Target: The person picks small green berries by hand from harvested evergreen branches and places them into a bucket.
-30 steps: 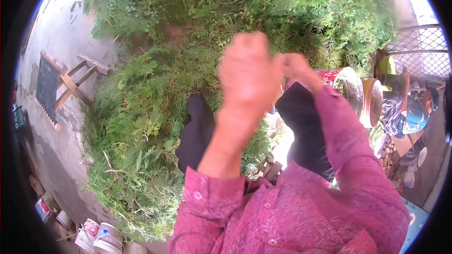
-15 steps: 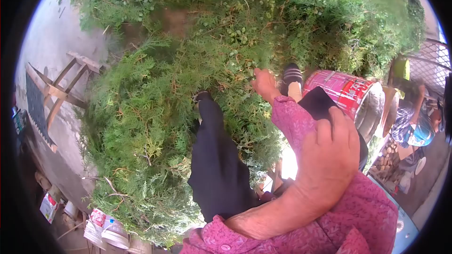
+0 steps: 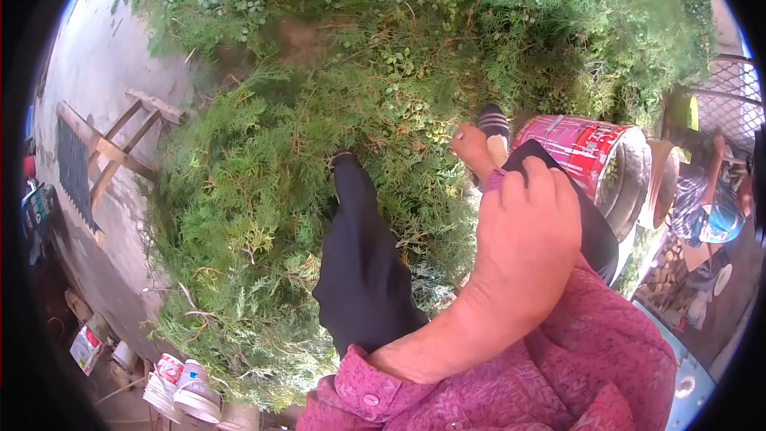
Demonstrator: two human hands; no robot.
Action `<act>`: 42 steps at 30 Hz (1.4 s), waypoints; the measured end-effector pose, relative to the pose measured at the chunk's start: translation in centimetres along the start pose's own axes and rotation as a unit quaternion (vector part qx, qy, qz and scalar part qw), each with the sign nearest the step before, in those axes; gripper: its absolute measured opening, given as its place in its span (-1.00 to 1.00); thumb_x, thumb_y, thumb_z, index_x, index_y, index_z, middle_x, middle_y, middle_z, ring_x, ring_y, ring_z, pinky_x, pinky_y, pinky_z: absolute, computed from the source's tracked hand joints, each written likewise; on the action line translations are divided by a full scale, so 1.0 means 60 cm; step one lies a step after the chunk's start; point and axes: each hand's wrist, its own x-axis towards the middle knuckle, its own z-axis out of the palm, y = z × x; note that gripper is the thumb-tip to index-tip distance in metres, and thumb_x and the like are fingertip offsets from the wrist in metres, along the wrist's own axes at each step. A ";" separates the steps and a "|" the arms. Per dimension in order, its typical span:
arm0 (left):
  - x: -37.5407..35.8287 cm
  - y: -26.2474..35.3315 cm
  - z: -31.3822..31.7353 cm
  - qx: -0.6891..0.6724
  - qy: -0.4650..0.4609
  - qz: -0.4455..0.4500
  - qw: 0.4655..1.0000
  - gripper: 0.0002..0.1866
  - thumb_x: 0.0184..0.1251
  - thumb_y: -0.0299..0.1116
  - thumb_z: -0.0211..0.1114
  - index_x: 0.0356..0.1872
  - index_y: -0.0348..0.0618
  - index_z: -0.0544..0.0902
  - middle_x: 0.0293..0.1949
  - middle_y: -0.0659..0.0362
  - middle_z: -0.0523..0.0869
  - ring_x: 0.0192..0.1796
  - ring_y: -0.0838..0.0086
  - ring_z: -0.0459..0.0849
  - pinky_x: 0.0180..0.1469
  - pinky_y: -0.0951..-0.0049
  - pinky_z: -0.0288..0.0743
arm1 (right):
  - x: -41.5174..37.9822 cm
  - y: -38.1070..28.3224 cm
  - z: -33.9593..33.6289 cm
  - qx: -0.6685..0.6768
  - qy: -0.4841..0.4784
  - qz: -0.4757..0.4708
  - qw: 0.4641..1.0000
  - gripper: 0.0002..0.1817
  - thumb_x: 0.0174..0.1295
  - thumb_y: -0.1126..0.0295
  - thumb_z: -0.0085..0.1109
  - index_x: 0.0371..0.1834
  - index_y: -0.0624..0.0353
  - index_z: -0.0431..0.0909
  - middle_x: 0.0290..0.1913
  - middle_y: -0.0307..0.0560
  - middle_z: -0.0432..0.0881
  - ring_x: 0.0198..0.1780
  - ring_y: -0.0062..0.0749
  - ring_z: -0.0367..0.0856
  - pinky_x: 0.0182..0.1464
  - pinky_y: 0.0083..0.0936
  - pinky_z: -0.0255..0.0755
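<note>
My left hand (image 3: 531, 227) lies across my right forearm, its bent fingers closed over the pink sleeve (image 3: 495, 181). Just beyond it, my right hand (image 3: 472, 148) pokes out with its fingers folded; anything inside them is hidden. Under and around it spread cut evergreen branches (image 3: 239, 183) with flat, scaly leaves and small pale green cones (image 3: 407, 60). Close to the right hand a red and pink bucket (image 3: 570, 152) lies tilted on its side, with some green stuff showing inside its mouth.
My dark trouser leg (image 3: 363, 255) stands among the branches, and a striped shoe (image 3: 492, 121) is by the bucket. A wooden frame (image 3: 112, 152) lies at left, white buckets (image 3: 195, 395) at lower left. Another person (image 3: 710, 207) sits at far right near wire mesh (image 3: 730, 104).
My left hand has slid up the right forearm toward the wrist, covering more of the sleeve. My right hand has drawn back slightly to the right, toward the shoe.
</note>
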 end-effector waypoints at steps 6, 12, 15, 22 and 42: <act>-0.029 -0.003 -0.003 0.018 -0.030 -0.009 0.999 -0.63 -0.08 -0.38 0.20 -0.19 -0.35 0.50 -0.24 0.01 0.50 -0.30 0.30 0.50 -0.34 0.40 0.40 | -0.019 -0.060 0.017 -0.039 0.000 -0.039 0.998 -0.69 -0.09 0.28 0.18 -0.22 0.08 0.52 -0.18 0.12 0.56 -0.11 0.01 0.54 -0.05 -0.22 0.41; -0.016 -0.026 -0.003 0.052 -0.066 -0.007 0.996 -0.65 -0.08 -0.42 0.13 -0.19 -0.35 0.50 -0.19 -0.01 0.51 -0.31 0.34 0.50 -0.35 0.44 0.39 | -0.012 -0.105 0.049 -0.062 -0.045 0.078 0.994 -0.63 -0.04 0.31 0.20 -0.11 0.10 0.48 -0.04 0.29 0.44 -0.10 0.07 0.51 -0.11 -0.14 0.40; -0.006 -0.036 -0.017 0.058 -0.051 -0.034 0.996 -0.58 -0.09 -0.39 0.24 -0.12 -0.32 0.48 -0.12 -0.04 0.51 -0.26 0.24 0.51 -0.27 0.36 0.42 | 0.021 -0.046 0.066 -0.044 -0.034 0.026 0.998 -0.62 -0.09 0.29 0.21 -0.16 0.19 0.50 -0.25 0.20 0.56 -0.18 0.14 0.55 -0.12 -0.17 0.45; -0.001 -0.061 -0.076 -0.031 0.104 -0.048 0.993 -0.68 0.02 -0.45 0.28 -0.16 -0.38 0.53 -0.25 -0.12 0.59 -0.29 0.11 0.59 -0.23 0.30 0.47 | -0.058 -0.042 -0.118 0.716 -0.140 0.120 0.673 -0.96 0.09 0.39 0.08 -0.40 0.03 0.45 -0.44 -0.23 0.52 -0.43 -0.32 0.57 -0.52 -0.46 0.40; -0.017 -0.022 -0.080 -0.532 -0.206 -0.174 0.803 -0.59 0.12 -0.25 0.33 -0.10 -0.34 0.51 -0.43 0.23 0.61 -0.53 0.60 0.53 -0.42 0.59 0.41 | -0.328 -0.200 -0.420 0.763 -0.186 -0.152 0.600 -0.71 0.03 0.28 0.18 -0.25 0.13 0.34 -0.36 -0.04 0.55 -0.50 -0.44 0.49 -0.50 -0.63 0.34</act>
